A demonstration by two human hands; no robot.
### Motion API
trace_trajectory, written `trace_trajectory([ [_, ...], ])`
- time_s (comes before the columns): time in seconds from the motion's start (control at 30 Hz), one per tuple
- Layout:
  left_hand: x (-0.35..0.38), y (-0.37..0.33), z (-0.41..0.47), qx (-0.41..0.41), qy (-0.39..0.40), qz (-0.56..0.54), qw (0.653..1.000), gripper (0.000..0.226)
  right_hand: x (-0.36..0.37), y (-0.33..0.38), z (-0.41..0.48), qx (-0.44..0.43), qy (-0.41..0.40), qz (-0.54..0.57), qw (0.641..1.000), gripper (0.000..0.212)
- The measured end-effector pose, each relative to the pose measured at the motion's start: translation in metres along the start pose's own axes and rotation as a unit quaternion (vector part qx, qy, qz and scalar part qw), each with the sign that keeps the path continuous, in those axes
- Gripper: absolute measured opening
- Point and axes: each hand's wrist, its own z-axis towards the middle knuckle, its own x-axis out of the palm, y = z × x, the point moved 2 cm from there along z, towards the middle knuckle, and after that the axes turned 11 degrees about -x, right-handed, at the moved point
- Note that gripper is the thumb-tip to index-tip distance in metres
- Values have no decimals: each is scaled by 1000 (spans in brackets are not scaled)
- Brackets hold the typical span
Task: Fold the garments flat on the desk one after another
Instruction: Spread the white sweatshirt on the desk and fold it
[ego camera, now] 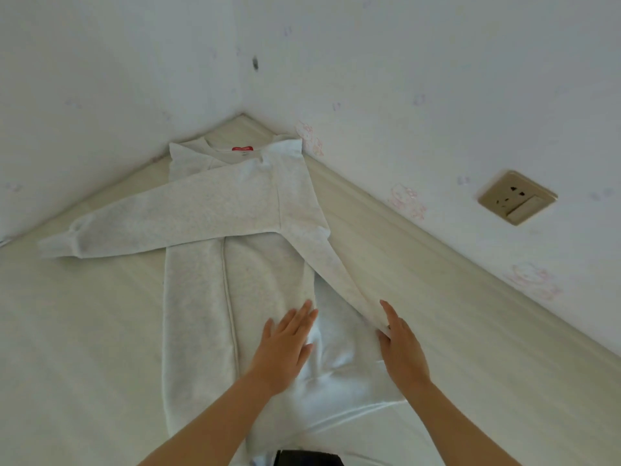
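A pale grey sweatshirt (235, 210) with a red neck label lies on the light desk (84, 331), collar toward the wall corner. One sleeve is laid across the chest and points left. The other sleeve runs down to the right. My left hand (285, 348) lies flat with straight fingers on the garment's lower body. My right hand (401, 348) holds the cuff end of the right sleeve, thumb under the fabric, fingers extended along it.
White walls meet in a corner behind the desk. A beige wall socket (517, 197) sits on the right wall. A raised desk edge (437, 250) runs along that wall. A dark object (307, 458) shows at the bottom edge.
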Motion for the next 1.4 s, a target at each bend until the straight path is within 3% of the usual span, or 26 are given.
trace_trajectory([
  [0.17, 21, -3, -23, -31, 49, 76, 995, 88, -31, 33, -26, -48, -51, 2, 998, 45],
  [0.27, 31, -6, -28, -31, 75, 97, 992, 89, -46, 64, -50, -94, -100, -16, 990, 44],
  [0.33, 33, -8, -28, -19, 79, 100, 992, 86, -36, 82, -67, -119, -26, -71, 990, 54],
  [0.4, 33, -9, -30, -7, 85, 90, 992, 84, -13, 87, -83, -139, 151, -159, 966, 65],
  [0.47, 31, -6, -32, -5, 75, 47, 996, 76, 10, 80, -96, -134, 294, -157, 933, 65],
  [0.53, 27, 1, -38, -2, 36, -22, 999, 59, 22, 70, -104, -101, 309, -72, 943, 56],
  [0.6, 22, 8, -46, -5, -36, -104, 994, 39, 25, 63, -106, -76, 255, 0, 964, 41],
  [0.7, 17, 8, -56, -17, -77, -148, 986, 27, 25, 57, -107, -82, 218, -52, 971, 36],
  [0.8, 26, 2, -60, -13, 9, -150, 989, 24, 30, 55, -104, -104, 235, -125, 958, 35],
  [0.9, 36, 6, -63, 0, 68, -128, 989, 25, 30, 59, -95, -67, 290, -101, 949, 23],
  [1.07, 12, 18, -62, -11, 191, -180, 965, 23, 25, 81, -72, -55, 501, -120, 855, 35],
  [1.13, -4, 27, -60, -46, 203, -252, 945, 24, 20, 91, -54, -75, 472, -126, 870, 36],
  [1.23, -29, 50, -57, -139, 129, -356, 915, 30, 10, 112, -21, -128, 362, -98, 918, 28],
  [1.4, -69, 93, -63, -256, 15, -463, 849, 16, 16, 160, 29, -225, 320, -94, 915, 26],
])
